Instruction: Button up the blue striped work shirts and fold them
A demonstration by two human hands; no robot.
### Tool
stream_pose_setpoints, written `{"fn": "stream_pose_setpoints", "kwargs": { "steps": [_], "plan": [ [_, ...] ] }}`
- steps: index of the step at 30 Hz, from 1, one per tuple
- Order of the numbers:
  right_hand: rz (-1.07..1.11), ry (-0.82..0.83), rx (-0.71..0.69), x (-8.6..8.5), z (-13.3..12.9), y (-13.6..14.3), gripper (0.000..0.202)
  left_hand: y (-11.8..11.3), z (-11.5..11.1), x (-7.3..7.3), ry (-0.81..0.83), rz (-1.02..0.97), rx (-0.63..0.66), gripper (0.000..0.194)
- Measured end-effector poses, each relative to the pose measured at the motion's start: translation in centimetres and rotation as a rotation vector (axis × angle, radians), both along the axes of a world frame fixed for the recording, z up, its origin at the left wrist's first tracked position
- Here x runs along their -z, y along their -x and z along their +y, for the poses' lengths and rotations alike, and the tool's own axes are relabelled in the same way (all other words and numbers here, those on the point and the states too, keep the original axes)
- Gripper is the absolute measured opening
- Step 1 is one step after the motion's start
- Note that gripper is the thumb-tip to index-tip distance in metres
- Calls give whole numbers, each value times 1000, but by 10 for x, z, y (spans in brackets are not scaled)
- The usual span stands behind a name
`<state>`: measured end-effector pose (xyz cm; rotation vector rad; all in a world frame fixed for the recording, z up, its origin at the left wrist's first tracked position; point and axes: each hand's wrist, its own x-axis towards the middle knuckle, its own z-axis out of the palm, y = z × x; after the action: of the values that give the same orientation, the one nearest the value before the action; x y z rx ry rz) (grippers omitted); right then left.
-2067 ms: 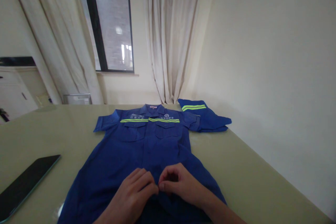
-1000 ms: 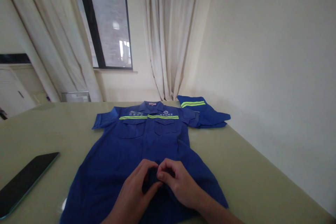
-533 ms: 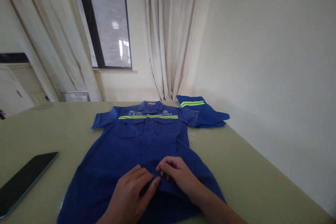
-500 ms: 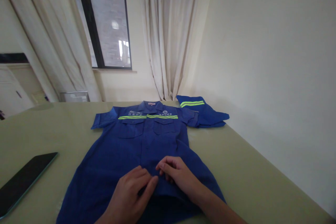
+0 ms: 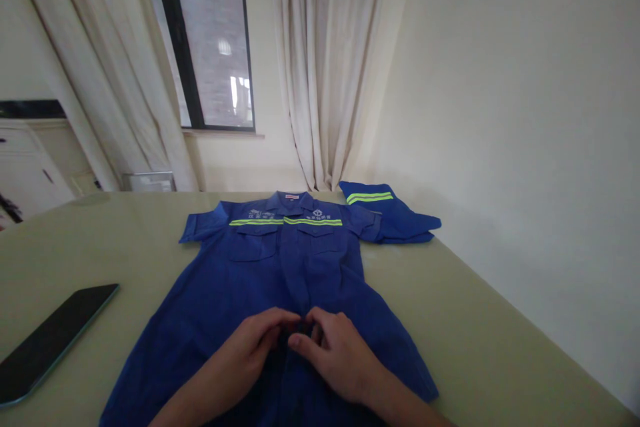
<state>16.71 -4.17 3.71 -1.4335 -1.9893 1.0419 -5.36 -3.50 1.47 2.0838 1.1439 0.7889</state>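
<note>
A blue short-sleeved work shirt with a yellow-green reflective stripe and white print lies front up, its collar at the far end. My left hand is closed on the front placket low on the shirt, fingertips pinched at the cloth. Close against it, my right hand grips the same placket from the other side, thumb and fingers curled in. The cloth between them is raised into a ridge that runs up toward the chest pockets. What lies right under the fingertips is hidden.
Past the shirt's right sleeve lies a folded blue garment with a reflective stripe. A dark tablet-like slab rests on the pale green table at the left. Wall, window and curtains stand behind.
Both hands have come together at the placket and taken hold of the cloth, pulling it up into a ridge. The view has shifted slightly.
</note>
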Motion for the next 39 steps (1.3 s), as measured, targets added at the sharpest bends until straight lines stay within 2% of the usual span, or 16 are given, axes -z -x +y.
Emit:
{"fn": "stream_pose_setpoints", "kwargs": {
  "steps": [2,4,7,9,11,14,19,23,26,30,34,39],
  "plan": [
    [-32,-55,73,3,0,2,41,-7,-4,-1,51,-133,54,38],
    [-77,-84,107,7,0,2,30,-12,-6,-3,112,-179,73,38],
    [-102,-93,147,11,4,0,5,-12,-5,-10,87,-37,3,21],
    [-65,-78,180,12,7,-1,5,-9,-5,-14,26,109,-47,16],
    [17,-50,183,14,11,-2,11,-5,-5,-16,18,191,-44,20],
    [160,-44,187,20,13,-1,25,-5,-4,-14,58,221,-16,21],
    [315,-65,188,30,13,2,27,-16,3,-3,-45,270,-85,17],
    [356,-26,198,26,14,3,26,-20,7,-3,-166,215,-87,16],
    [396,-71,230,19,13,4,24,-21,6,-3,-251,98,-119,16],
    [344,-147,222,17,9,5,18,-25,3,3,-287,-8,-106,17],
    [178,-277,234,21,4,6,6,-29,3,12,-281,-37,-119,14],
    [25,-292,180,23,2,7,10,-29,2,19,-259,-22,-94,22]
  ]
}}
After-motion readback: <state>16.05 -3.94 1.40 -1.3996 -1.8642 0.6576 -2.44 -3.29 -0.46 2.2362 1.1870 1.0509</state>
